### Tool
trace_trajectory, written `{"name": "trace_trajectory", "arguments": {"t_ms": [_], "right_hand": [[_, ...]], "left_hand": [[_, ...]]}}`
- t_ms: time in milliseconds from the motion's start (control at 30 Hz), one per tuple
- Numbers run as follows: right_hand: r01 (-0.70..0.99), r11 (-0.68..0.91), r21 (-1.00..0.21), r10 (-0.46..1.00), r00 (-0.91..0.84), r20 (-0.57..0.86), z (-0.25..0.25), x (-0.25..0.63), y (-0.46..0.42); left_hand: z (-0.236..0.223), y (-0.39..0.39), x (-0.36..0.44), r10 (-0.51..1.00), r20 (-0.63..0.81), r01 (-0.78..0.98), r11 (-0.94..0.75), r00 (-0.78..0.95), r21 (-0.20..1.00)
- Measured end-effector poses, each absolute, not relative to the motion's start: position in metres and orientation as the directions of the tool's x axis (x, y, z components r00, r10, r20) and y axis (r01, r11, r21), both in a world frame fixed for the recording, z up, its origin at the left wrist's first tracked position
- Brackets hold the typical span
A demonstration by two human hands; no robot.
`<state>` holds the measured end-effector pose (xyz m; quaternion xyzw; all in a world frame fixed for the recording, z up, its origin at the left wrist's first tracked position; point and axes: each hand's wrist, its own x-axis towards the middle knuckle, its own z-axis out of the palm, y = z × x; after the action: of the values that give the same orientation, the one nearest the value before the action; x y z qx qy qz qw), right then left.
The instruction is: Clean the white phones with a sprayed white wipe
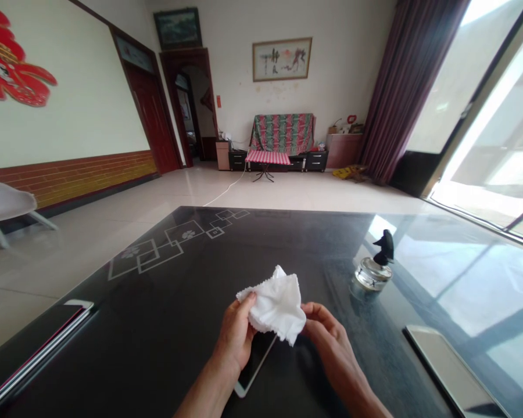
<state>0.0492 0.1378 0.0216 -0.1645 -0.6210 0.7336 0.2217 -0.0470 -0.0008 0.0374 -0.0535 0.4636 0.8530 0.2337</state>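
Observation:
A crumpled white cloth (276, 305) with frayed-looking edges is held up over the dark table. My left hand (239, 328) is closed on its left side, thumb on top. My right hand (326, 331) has its fingers curled at the cloth's right edge; the fingertips are partly behind it. Below the cloth, between my wrists, a white-edged phone (256, 366) lies on the table, its upper part covered by the cloth and my left hand.
On the right of the glossy table (165, 313) stand a clear spray bottle (375, 273) with a black nozzle and a flat tablet-like device (453, 368). Flat slim devices (39, 354) lie along the left edge. A white chair (9, 203) is on the floor beyond.

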Motion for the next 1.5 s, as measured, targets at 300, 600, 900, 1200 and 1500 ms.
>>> {"name": "trace_trajectory", "arguments": {"t_ms": [300, 600, 900, 1200, 1500], "right_hand": [[-0.064, 0.012, -0.998, 0.485, -0.872, 0.062, 0.027, 0.052, 0.149], [-0.14, 0.321, -0.937, 0.346, -0.903, 0.253, 0.035, 0.055, 0.151], [0.025, -0.158, -0.987, 0.297, -0.952, -0.072, 0.037, 0.058, 0.149], [0.133, -0.331, -0.934, 0.342, -0.906, -0.25, 0.034, 0.054, 0.151], [0.076, -0.433, -0.898, 0.364, -0.897, -0.251, 0.043, 0.055, 0.147]], "left_hand": [[0.036, -0.005, -0.041, 0.398, -0.227, -0.386, -0.383, -0.889, 0.839], [0.033, -0.007, -0.046, 0.362, -0.383, -0.523, -0.486, -0.85, 0.7], [0.041, -0.006, -0.046, 0.364, -0.472, -0.596, -0.508, -0.803, 0.622], [0.042, -0.007, -0.044, 0.524, -0.376, -0.625, -0.458, -0.764, 0.632], [0.046, -0.012, -0.037, 0.626, -0.22, -0.541, -0.384, -0.748, 0.748]]}}
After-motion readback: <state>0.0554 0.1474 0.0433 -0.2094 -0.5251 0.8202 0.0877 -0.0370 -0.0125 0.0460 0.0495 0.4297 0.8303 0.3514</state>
